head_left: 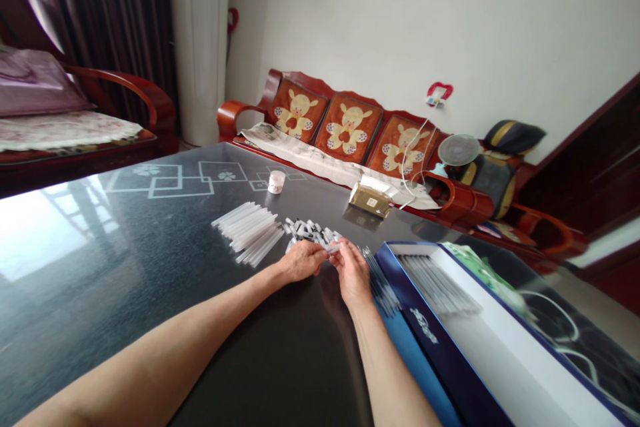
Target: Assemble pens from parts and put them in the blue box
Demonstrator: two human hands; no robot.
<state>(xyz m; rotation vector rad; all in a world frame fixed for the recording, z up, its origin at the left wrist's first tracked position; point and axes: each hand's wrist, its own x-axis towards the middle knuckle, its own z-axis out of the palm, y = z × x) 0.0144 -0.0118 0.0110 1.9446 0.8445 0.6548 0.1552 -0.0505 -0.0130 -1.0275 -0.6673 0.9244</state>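
My left hand (302,261) and my right hand (353,271) meet over the dark table, fingers closed in a pinch. Between their fingertips is a slim whitish pen part (333,249), mostly covered by the fingers. Just beyond them lies a heap of small white and black pen caps (311,230). To the left, a stack of white pen barrels (247,227) lies side by side. Beside my right hand is a bundle of thin pen refills (383,283). Clear pens with dark ends (440,287) lie in a row inside the long blue box (437,347).
A small white cup-like tub (277,181) and a gold tissue box (371,199) stand farther back on the glossy table (100,267). Right of the blue box lie a green plastic bag (487,273) and white cord. A wooden sofa (350,127) is behind.
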